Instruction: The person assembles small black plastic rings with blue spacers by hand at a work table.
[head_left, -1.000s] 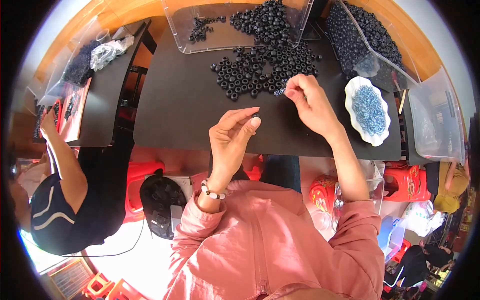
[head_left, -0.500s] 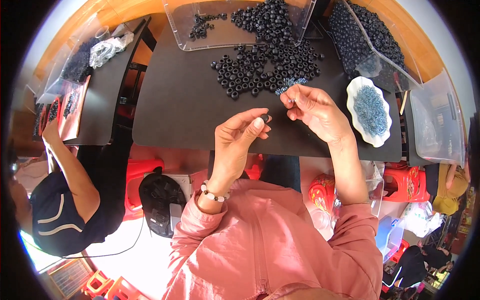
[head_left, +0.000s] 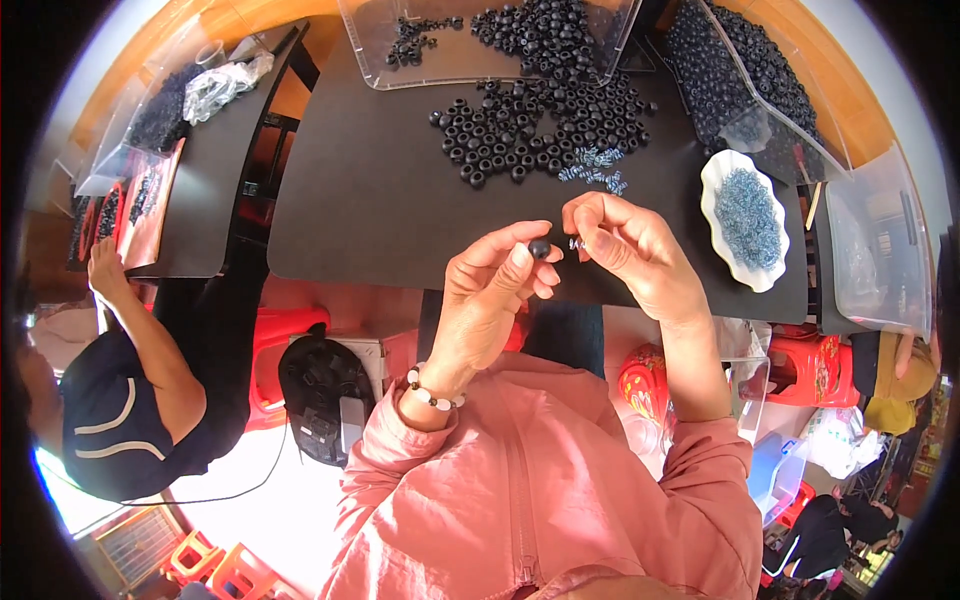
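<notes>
Between the thumb and fingers of my left hand [head_left: 490,285] is a round black bead [head_left: 540,248]. My right hand [head_left: 635,250], close beside it, pinches a small coiled spring [head_left: 576,243] whose end points toward the bead; the two are slightly apart. Past my right fingertips lies a loose cluster of small bluish springs [head_left: 598,168] on the dark table [head_left: 370,200]. Behind them spreads a heap of black beads with holes [head_left: 510,130]. A white scalloped dish [head_left: 711,200], filled with more bluish springs, stands to the right of my right hand.
A clear plastic bin [head_left: 375,82] with black beads sits at the far side. Another bin full of beads [head_left: 760,75] stands far right, with a translucent container [head_left: 880,250] beyond the dish. At left, a co-worker's hand [head_left: 105,268] is at a red tray on another table [head_left: 200,190].
My right hand has drawn back from the spring cluster toward my left hand, bringing the spring close to the bead. My left hand has turned slightly, so the bead shows more.
</notes>
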